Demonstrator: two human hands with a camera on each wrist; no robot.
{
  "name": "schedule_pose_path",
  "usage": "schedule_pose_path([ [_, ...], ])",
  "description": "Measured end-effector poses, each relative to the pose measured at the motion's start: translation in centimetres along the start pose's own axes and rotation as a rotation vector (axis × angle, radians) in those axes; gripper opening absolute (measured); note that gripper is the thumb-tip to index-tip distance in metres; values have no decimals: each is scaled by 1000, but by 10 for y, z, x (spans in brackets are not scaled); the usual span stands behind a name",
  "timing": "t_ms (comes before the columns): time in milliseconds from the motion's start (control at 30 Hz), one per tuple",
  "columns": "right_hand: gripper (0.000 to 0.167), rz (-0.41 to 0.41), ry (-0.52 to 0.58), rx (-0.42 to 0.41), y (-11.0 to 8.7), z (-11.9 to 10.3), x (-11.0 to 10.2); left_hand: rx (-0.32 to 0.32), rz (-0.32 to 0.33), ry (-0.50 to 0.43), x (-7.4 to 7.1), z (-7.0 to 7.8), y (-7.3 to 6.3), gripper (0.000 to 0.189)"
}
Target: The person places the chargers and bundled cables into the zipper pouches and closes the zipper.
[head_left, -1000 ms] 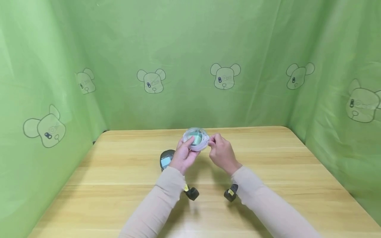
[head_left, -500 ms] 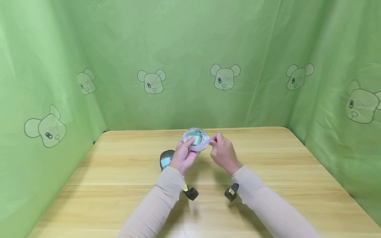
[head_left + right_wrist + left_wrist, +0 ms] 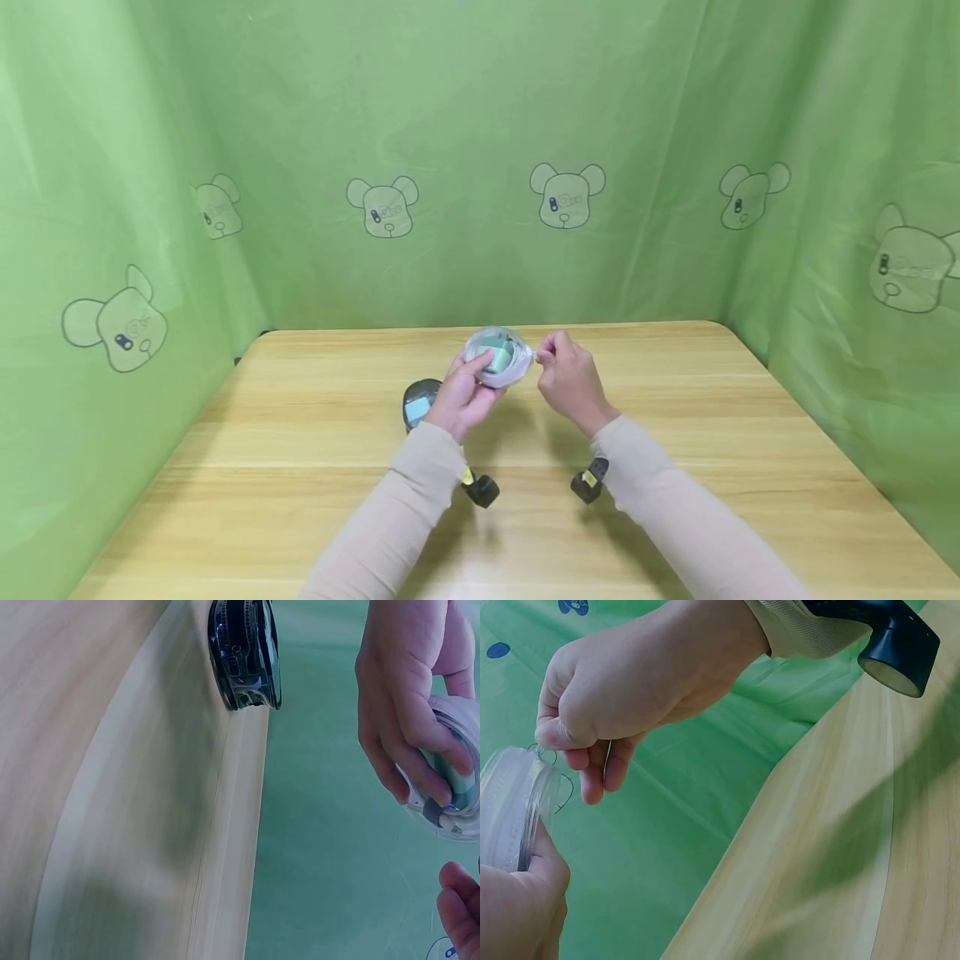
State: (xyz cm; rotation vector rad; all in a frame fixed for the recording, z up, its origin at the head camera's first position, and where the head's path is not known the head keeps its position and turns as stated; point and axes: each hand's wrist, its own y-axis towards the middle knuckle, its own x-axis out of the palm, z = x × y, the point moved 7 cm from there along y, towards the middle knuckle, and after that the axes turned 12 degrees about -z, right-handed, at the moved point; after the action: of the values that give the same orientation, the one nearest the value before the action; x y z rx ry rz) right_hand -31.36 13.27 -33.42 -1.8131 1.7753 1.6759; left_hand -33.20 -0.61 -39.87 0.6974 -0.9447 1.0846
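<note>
My left hand (image 3: 465,398) grips a clear round plastic-looking pack (image 3: 498,375) above the table, its thumb on top. Inside it show a whitish coil and a teal block (image 3: 497,354); the exact kind is unclear. The right hand (image 3: 570,377) pinches the pack's right edge, where the clear material narrows to a point in the head view. Thin dark loops of thread or wire (image 3: 571,793) stick out near those fingertips in the left wrist view. Behind the left wrist lies a similar black round pack (image 3: 417,408) with a pale blue label, partly hidden.
The wooden table (image 3: 675,467) has green curtains (image 3: 465,100) with bear-head drawings along its back and sides. A black wrist camera (image 3: 482,490) hangs under the left sleeve and another black camera (image 3: 588,482) under the right one.
My right hand has moved slightly right, drawing the edge of the clear pack out to a point. The pack has tilted and shifted a little right; the left hand barely moves.
</note>
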Motion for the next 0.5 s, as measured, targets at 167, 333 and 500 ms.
schedule_pose_path([
  [167, 8, -14, 9, 23, 1, 2, -1, -3, -4, 6, 1, 0, 0, 64],
  [333, 10, 11, -5, -13, -1, -2, -1, 23, 5, 0, 1, 0, 1, 60],
  [500, 10, 32, -13, -85, -4, -11, 1, 56, 3, -8, 3, 0, 3, 55],
])
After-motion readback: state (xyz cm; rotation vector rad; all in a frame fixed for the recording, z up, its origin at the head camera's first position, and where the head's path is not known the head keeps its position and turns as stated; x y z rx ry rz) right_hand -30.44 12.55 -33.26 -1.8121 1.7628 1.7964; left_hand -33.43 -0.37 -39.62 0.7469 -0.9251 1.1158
